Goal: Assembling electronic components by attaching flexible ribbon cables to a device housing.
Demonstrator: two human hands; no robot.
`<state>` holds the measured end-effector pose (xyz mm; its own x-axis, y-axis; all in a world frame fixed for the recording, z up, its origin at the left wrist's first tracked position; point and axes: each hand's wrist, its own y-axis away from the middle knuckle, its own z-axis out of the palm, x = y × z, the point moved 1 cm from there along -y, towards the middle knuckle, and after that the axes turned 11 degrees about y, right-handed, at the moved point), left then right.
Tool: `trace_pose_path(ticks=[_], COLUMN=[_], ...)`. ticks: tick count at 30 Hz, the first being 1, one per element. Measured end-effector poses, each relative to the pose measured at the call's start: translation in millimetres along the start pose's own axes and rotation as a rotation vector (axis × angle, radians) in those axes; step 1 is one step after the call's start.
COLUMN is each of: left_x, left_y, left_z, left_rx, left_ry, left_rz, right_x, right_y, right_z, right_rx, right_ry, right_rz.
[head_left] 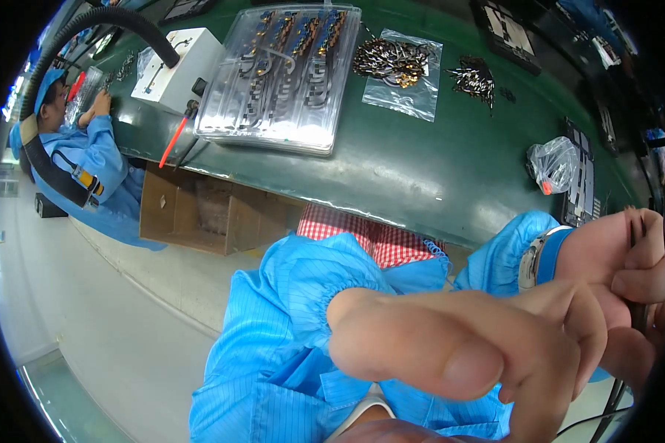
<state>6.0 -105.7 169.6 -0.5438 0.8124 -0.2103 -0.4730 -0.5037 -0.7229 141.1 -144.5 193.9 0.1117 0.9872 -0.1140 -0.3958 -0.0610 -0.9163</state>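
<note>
My left hand (465,332) is raised close to the camera, out of a blue elastic-cuffed sleeve. Its thumb lies apart from the bent index finger, with nothing visible between them. Beyond it, at the right rim, is my right hand (621,273). A blue wrist strap (553,257) and a watch (529,267) circle that wrist. The right fingers are curled around something dark, cut off by the rim, that I cannot make out. Both hands are held off the green bench (391,177), in front of my body.
A clear tray (273,81) of small cable parts lies on the bench. Right of it are a plastic bag (399,100), metal parts (395,60) and black pieces (473,77). A white box (177,70), black hose (74,29), cardboard box (181,207) and person in blue (89,162) are left.
</note>
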Motion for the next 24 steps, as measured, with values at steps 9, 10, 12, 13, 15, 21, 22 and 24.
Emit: trace_pose_path(ticks=[9, 10, 12, 13, 15, 21, 22, 24], left_x=[4.6, -1.5, -1.8, -1.6, 4.0, 9.3, 5.5, 25.6], left_y=[-0.5, -1.1, 5.7, 5.3, 1.4, 0.0, 1.1, -15.5], left_z=[-5.5, -11.2, -4.6, -4.7, -9.3, -8.5, -19.6, -17.0], left_rx=[0.214, 0.239, 0.288, 0.311, 0.360, 0.493, 0.529, 0.555], left_ry=[-0.006, -0.011, -0.015, -0.016, -0.012, -0.030, -0.008, -0.023], left_rz=[0.004, 0.007, 0.009, 0.008, 0.005, 0.007, 0.000, 0.001], right_x=[-30.0, -29.3, -28.4, -22.7, -18.9, -59.7, -18.6, -25.4], right_y=[-15.9, -11.7, -17.1, -16.7, -11.1, -10.4, 17.2, 1.0], right_z=[-73.2, -57.8, -50.1, -60.3, -70.9, -84.2, 2.7, -20.4], right_rx=[0.012, 0.015, 0.020, 0.022, 0.023, 0.030, 0.027, 0.024], right_ry=[0.125, 0.135, 0.160, 0.175, 0.209, 0.280, 0.320, 0.329], right_rz=[-0.055, -0.058, -0.069, -0.076, -0.090, -0.132, -0.131, -0.158])
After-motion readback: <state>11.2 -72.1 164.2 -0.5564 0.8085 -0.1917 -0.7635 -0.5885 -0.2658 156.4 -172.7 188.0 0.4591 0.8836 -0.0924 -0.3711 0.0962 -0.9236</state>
